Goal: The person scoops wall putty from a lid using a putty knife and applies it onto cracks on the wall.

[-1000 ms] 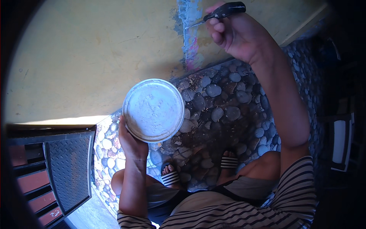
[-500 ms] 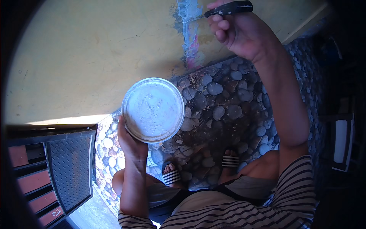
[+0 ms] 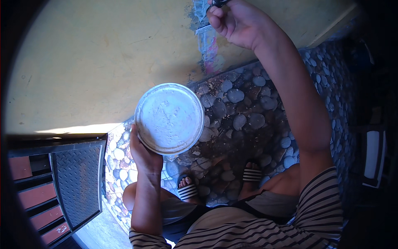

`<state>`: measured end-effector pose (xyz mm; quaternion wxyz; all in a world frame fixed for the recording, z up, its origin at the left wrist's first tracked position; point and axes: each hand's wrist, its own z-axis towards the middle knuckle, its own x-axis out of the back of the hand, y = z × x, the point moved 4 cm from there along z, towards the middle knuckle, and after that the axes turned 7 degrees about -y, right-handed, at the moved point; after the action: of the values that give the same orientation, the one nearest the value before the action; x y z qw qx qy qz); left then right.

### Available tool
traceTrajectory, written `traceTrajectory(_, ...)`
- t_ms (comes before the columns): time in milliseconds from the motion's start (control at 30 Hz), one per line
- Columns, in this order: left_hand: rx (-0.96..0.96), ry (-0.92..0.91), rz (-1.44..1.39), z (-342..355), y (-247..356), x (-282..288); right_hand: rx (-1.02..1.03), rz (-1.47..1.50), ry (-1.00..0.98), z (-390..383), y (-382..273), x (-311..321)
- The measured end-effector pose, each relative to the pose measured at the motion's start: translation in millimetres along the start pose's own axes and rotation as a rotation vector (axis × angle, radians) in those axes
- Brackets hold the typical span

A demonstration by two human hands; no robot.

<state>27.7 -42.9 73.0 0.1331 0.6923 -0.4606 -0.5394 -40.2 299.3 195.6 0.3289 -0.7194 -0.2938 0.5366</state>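
My left hand (image 3: 145,155) grips the near-left rim of a round, shallow white plastic lid (image 3: 170,118), its inside coated with a rough layer of pale paste. I hold it level above the floor, close to the yellow wall (image 3: 99,54). Up at the top edge, my right hand (image 3: 232,25) is closed around the black handle of a putty knife (image 3: 219,3); most of the tool is cut off by the picture's edge. That hand is beside a vertical strip of whitish-blue filler (image 3: 203,37) on the wall, with pink and grey patches low down.
Pebble-patterned flooring (image 3: 236,124) meets the wall's base. My sandalled feet (image 3: 186,189) stand below the lid. At the left is a dark metal panel (image 3: 78,182) with reddish slats; a pale-backed chair-like object (image 3: 373,157) stands at the far right.
My right hand has moved up and left along the wall, carrying the putty knife mostly out of view. The lid in my left hand has shifted very slightly right.
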Motion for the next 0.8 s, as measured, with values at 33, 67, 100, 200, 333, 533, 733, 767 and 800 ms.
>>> traceTrajectory(33,0.002,-0.008,-0.001,0.6,0.1,-0.3,-0.002,0.025,-0.059,-0.3,-11.9,-5.5)
traceTrajectory(67,0.004,-0.003,0.001,0.7,0.7,1.8,-0.006,0.028,-0.058,-10.2,-19.5,-15.4)
traceTrajectory(100,0.003,0.015,0.002,0.5,1.3,4.0,0.04,0.001,-0.134,-25.5,-27.7,-25.6)
traceTrajectory(200,0.003,0.028,0.013,0.1,2.6,6.1,0.059,0.043,-0.203,-72.5,-34.3,-33.0)
traceTrajectory(333,0.005,0.031,0.029,-4.0,5.9,2.1,0.031,-0.084,-0.227,-79.6,2.4,-3.1)
traceTrajectory(533,-0.005,0.022,0.028,-2.1,3.9,3.2,-0.177,-0.087,0.076,-28.3,73.6,69.3)
traceTrajectory(733,-0.011,0.018,0.029,-2.9,3.0,3.7,-0.11,-0.022,0.033,5.2,84.4,78.7)
traceTrajectory(767,-0.011,0.022,0.034,-2.6,3.4,5.7,-0.113,-0.017,0.032,2.7,77.2,71.7)
traceTrajectory(800,-0.01,0.023,0.035,-1.6,3.9,8.4,-0.079,0.027,-0.007,1.1,63.3,64.6)
